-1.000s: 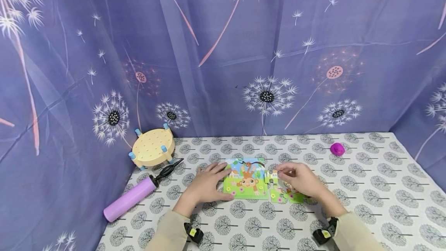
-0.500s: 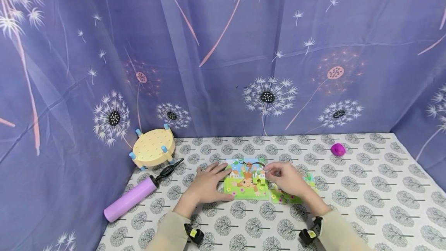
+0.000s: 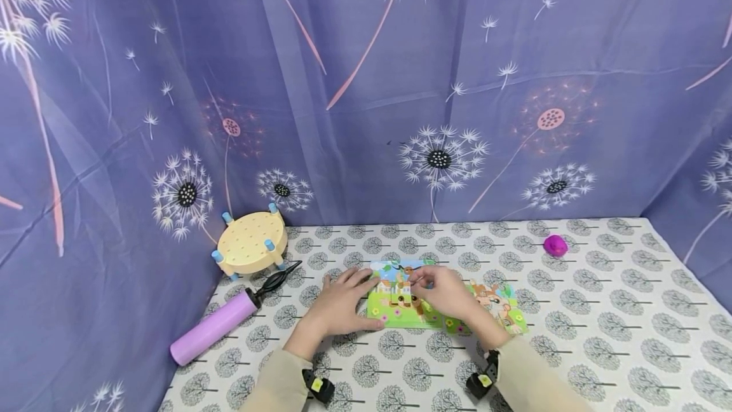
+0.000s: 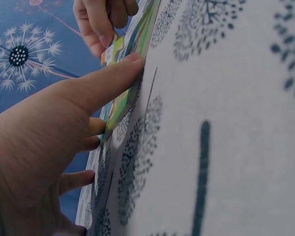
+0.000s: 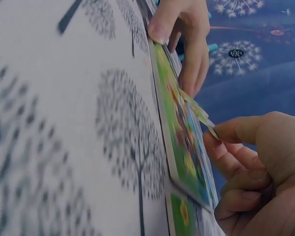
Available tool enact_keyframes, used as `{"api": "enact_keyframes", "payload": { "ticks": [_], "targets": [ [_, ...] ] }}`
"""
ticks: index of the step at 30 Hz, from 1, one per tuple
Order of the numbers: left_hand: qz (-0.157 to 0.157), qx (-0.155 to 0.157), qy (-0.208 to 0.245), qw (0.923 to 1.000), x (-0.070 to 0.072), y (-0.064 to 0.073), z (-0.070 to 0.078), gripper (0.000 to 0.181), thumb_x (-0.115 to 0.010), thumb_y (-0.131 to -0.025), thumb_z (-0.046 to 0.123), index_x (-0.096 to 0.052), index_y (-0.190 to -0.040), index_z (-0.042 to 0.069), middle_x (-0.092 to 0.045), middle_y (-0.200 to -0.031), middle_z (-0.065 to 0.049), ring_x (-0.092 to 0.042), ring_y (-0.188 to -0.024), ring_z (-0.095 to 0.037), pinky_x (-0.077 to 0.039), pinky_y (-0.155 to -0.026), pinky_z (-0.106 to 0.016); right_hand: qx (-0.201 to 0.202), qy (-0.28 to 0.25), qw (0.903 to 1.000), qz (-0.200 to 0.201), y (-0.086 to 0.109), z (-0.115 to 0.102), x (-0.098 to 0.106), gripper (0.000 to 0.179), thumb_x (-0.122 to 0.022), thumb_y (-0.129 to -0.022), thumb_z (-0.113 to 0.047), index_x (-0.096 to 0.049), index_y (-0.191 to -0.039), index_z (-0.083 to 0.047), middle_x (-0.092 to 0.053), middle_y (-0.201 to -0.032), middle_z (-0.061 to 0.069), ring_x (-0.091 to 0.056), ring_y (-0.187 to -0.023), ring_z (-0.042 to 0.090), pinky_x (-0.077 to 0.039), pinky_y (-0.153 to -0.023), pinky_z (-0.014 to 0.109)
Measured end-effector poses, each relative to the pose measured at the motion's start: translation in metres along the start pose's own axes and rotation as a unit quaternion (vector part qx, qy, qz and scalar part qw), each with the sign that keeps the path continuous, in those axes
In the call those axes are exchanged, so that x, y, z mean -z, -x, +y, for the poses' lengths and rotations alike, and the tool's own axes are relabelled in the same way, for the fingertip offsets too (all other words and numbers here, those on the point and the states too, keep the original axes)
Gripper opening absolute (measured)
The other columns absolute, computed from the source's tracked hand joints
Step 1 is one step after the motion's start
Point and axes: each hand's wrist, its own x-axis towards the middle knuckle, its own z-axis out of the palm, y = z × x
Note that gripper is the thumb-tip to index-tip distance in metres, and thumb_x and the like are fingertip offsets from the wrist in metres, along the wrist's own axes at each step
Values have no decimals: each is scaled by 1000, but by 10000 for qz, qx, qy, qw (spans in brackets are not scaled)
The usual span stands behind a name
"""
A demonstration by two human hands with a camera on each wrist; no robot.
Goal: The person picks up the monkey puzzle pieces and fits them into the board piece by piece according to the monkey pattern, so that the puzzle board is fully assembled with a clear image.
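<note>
A square puzzle board (image 3: pixel 400 320) printed with a cartoon monkey lies flat on the table in the head view. My left hand (image 3: pixel 342 302) rests at its left side, fingers spread, thumb on the near left corner and fingertips at the far left part. Between thumb and forefinger, my right hand (image 3: pixel 443 291) pinches a small puzzle piece (image 5: pixel 199 110) over the board. In the right wrist view the piece tilts, its far end close over the picture. Several other puzzle pieces (image 3: pixel 504 307), in green and brown, lie right of the board, partly hidden behind my right wrist.
A purple hand pump (image 3: pixel 214 328) with a black nozzle lies at the left. Behind it leans a yellow oval stool-like toy (image 3: pixel 251 241) with blue-tipped legs. A small magenta object (image 3: pixel 555 246) sits at the back right. A purple dandelion curtain (image 3: pixel 366 145) hangs behind the table.
My right hand has moved left from the loose pieces to over the board, carrying the puzzle piece. More of the pieces on the right now show. My left hand stays in place.
</note>
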Motion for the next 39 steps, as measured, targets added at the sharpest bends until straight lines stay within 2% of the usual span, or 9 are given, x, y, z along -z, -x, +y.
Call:
{"api": "enact_keyframes", "payload": {
  "ticks": [9, 17, 22, 28, 32, 39],
  "targets": [
    [133, -42, 33, 9999, -2, 1, -1, 100, -61, -82, 84, -39, -162, 28, -32, -168, 2, -27, -153, -35, -19, -109, -83, -326, -105, 9994, -10, -11, -11, -18, 18, -73, -91, -8, -73, -109, -4, -70, -84, -2, -55, -52, 11, -43, -43, 19],
    [200, -209, -25, 9996, -4, 1, -1, 91, -59, -85, 83, -37, -161, 39, -32, -168, 1, -27, -153, -39, -20, -105, -86, -576, -69, 9983, 64, -17, -17, -28, 16, -75, -90, -9, -74, -106, -5, -69, -80, -2, -51, -48, 10, -38, -39, 18],
    [244, -375, -289, 9986, -6, 1, -3, 86, -55, -86, 84, -36, -161, 44, -31, -168, 0, -27, -152, -41, -23, -104, -87, -685, 218, 9971, 235, -20, -19, -34, 15, -75, -89, -11, -76, -103, -8, -68, -77, -5, -56, -50, 13, -42, -43, 24],
    [178, -325, -295, 9989, -6, 0, -3, 87, -53, -85, 85, -36, -161, 45, -29, -169, 2, -25, -153, -40, -23, -104, -86, -619, 767, 9944, 393, -20, -21, -38, 15, -76, -89, -14, -77, -104, -10, -69, -81, -6, -60, -57, 11, -51, -53, 29],
    [155, -306, -271, 9990, -6, 0, -3, 88, -53, -85, 86, -35, -161, 45, -29, -169, 3, -24, -154, -39, -23, -105, -86, -534, 959, 9930, 431, -18, -22, -38, 13, -76, -90, -16, -77, -103, -11, -69, -81, -7, -59, -59, 9, -50, -53, 28],
    [229, -353, -312, 9986, -6, 0, -3, 88, -54, -86, 84, -36, -161, 43, -30, -169, 1, -26, -153, -40, -22, -104, -86, -343, 993, 9937, 380, -18, -18, -36, 7, -76, -91, -15, -79, -97, -15, -68, -76, -11, -58, -56, 9, -46, -50, 28]
  ]
}}
